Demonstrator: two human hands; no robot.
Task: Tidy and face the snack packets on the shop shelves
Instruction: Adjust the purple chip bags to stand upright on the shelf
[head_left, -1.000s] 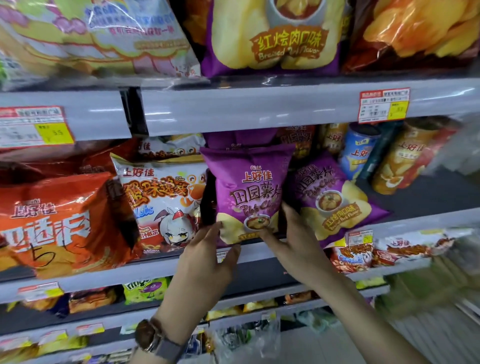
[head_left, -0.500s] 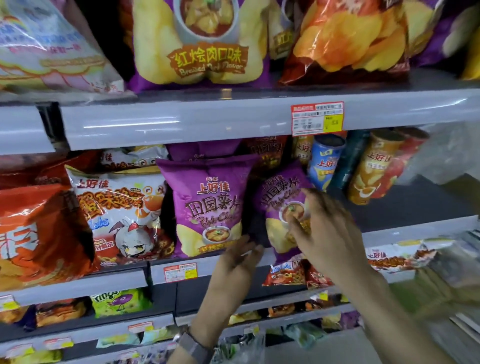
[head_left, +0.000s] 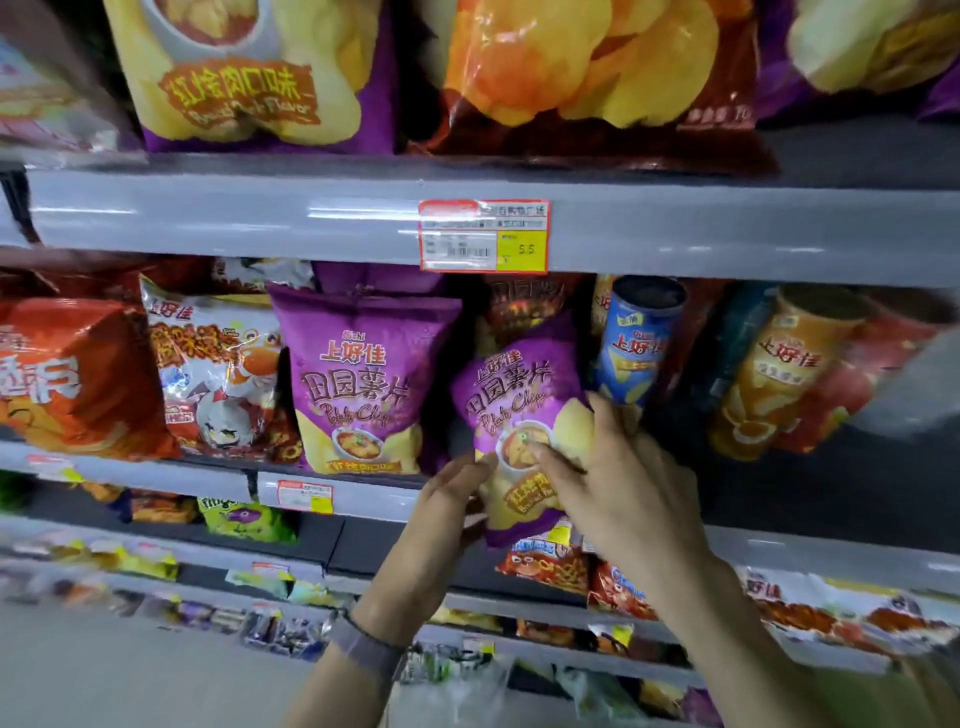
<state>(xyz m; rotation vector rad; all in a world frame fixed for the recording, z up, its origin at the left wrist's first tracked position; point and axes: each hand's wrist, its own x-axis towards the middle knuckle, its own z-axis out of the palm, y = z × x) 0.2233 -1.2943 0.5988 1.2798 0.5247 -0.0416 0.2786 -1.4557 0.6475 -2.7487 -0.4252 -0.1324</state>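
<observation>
The right hand (head_left: 623, 493) is gripping the tilted purple packet (head_left: 514, 410) at centre frame, fingers spreading over its front and curling round its right edge; the left hand (head_left: 447, 519) is pinching the packet's lower left edge from below; both hands are clamping on the same packet. The packet is leaning with its top toward the right, its bottom hanging over the front lip of the middle shelf (head_left: 363, 501); its upper right corner is sitting just beside the blue canister (head_left: 636, 343). A dark narrow gap is separating it from the upright purple packet (head_left: 358, 384) to its left, which is standing squarely at the lip. To the right, under the leaning orange canister (head_left: 774, 374), bare dark shelf floor (head_left: 805, 499) is lying open. Overhead, the upper shelf edge (head_left: 260, 218) is carrying a price label (head_left: 483, 236).
</observation>
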